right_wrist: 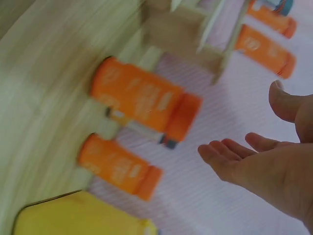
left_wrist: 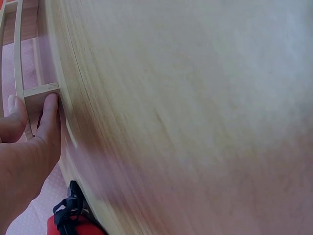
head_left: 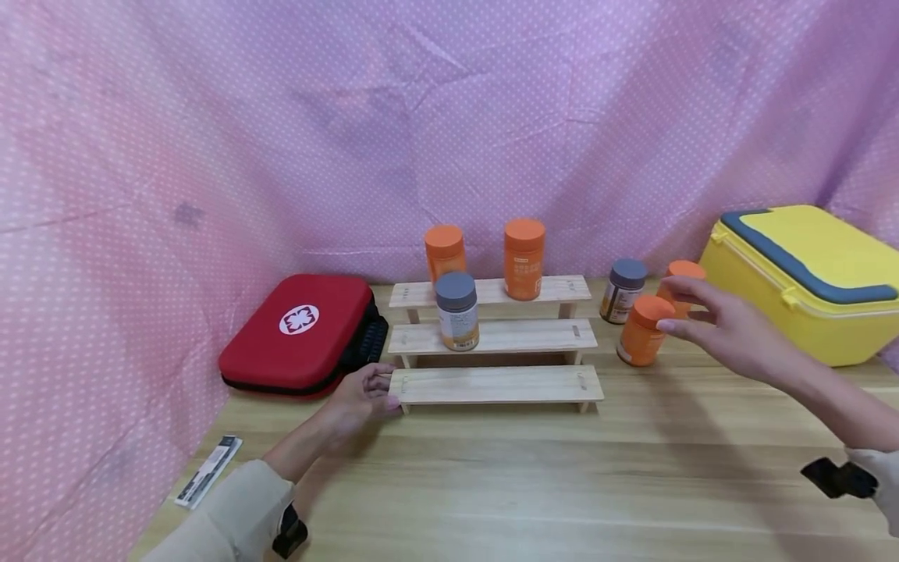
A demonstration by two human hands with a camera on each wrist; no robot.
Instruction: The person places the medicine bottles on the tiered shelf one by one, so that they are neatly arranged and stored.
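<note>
My left hand (head_left: 361, 396) holds the left end of a three-tier wooden step rack (head_left: 492, 384) at its lowest tier. In the left wrist view, thumb and finger lie on either side of the rack's end support (left_wrist: 41, 94). My right hand (head_left: 723, 324) hovers over an orange jar (head_left: 641, 337) that stands on the table to the right of the rack. In the right wrist view its thumb and fingers are spread apart, clear of the orange jar (right_wrist: 139, 95). A grey-lidded jar (head_left: 622, 293) and another orange jar (head_left: 684, 272) stand just behind.
Two orange jars (head_left: 524, 261) are on the rack's top tier, and a grey-lidded jar (head_left: 458, 312) is on the middle one. A red first-aid case (head_left: 298, 332) lies left, a yellow box (head_left: 808, 289) right. A flat white packet (head_left: 208, 471) rests near the left edge.
</note>
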